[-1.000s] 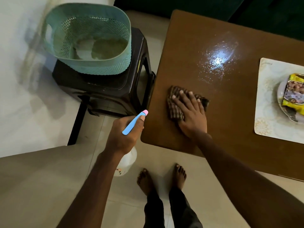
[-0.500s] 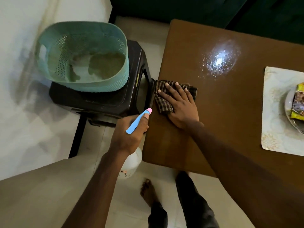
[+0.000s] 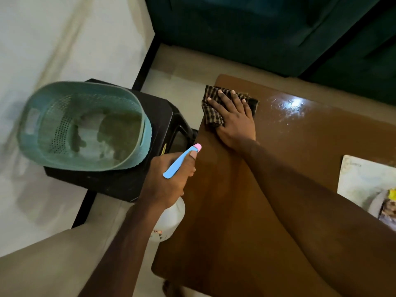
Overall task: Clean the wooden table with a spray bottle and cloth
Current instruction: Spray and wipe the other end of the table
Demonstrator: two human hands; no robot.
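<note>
A brown wooden table [image 3: 289, 168] fills the right half of the view. My right hand [image 3: 234, 116] lies flat with spread fingers on a dark checked cloth [image 3: 212, 112], pressing it onto the table's far left corner. The cloth hangs slightly over the left edge. My left hand [image 3: 169, 181] grips a spray bottle [image 3: 171, 219] beside the table's left edge; its white body hangs below my fist and its blue head with a pink tip [image 3: 182, 160] points toward the table. A wet, shiny patch [image 3: 293, 106] glistens just right of the cloth.
A teal perforated basket [image 3: 83, 125] sits on a black stool [image 3: 162, 116] left of the table. A pale placemat [image 3: 362, 181] with a plate and a yellow packet lies at the right edge. A dark green sofa [image 3: 278, 35] stands behind the table.
My right hand has slid the cloth along the left edge away from me, from the near part of the table to its far left corner. The left hand keeps holding the bottle.
</note>
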